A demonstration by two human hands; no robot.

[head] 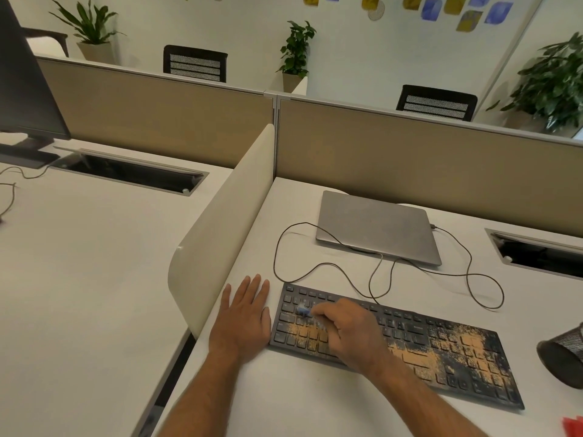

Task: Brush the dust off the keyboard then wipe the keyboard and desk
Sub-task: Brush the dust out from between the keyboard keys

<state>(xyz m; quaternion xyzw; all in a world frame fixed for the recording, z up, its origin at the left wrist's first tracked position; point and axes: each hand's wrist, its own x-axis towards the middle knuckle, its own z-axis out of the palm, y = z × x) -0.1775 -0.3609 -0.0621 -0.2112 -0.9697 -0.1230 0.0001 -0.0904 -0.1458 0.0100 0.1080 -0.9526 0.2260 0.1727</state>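
A dark keyboard (441, 351) lies on the white desk (299, 398), with orange-tan dust over its lower left keys and much of its right half. My right hand (350, 335) is curled over the keyboard's left part and grips a small brush (303, 310) whose bluish tip touches the keys. The brush is blurred and mostly hidden by my fingers. My left hand (244, 316) rests flat on the desk, fingers straight, right beside the keyboard's left edge.
A shut silver laptop (378, 225) lies behind the keyboard, with a thin cable (340, 272) looping between them. A low white divider (220, 228) stands at left. A tipped black mesh cup (564, 354) and something red (572, 427) sit at the right edge.
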